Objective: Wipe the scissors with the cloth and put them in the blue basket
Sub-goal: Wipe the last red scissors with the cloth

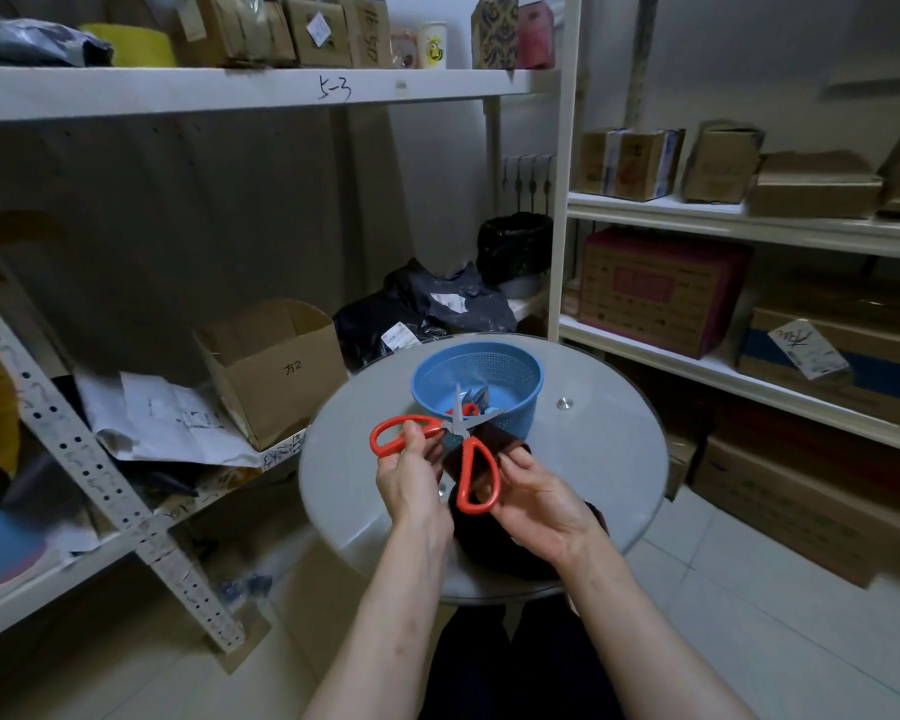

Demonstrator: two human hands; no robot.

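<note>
**Red Scissors Held Wide Open Over the Glass Table**

On the left stood a white metal shelf rack (126,517) with crumpled papers and an open brown cardboard box (276,371) on it. Just past it was a small round table with a frosted glass top (593,459).

The person's left hand (411,480) was closed around one handle of the red-handled scissors with shiny metal blades (455,439), pinching that loop between thumb and fingers. The scissors were spread wide open above the table. One red loop stuck out to the left and the other pointed down toward the person. The blades pointed up and away, in front of the basket's near wall.

A dark brown cloth (494,543) hung under the scissors and down onto the table. The right hand (536,506) was half closed on the cloth, with its fingers beside the lower red loop.

Behind the hands, the round blue plastic basket with small holes (520,366) sat on the far part of the table. Some other scissors lay inside it already.

To the right, white shelves (749,226) held more brown boxes.
</note>
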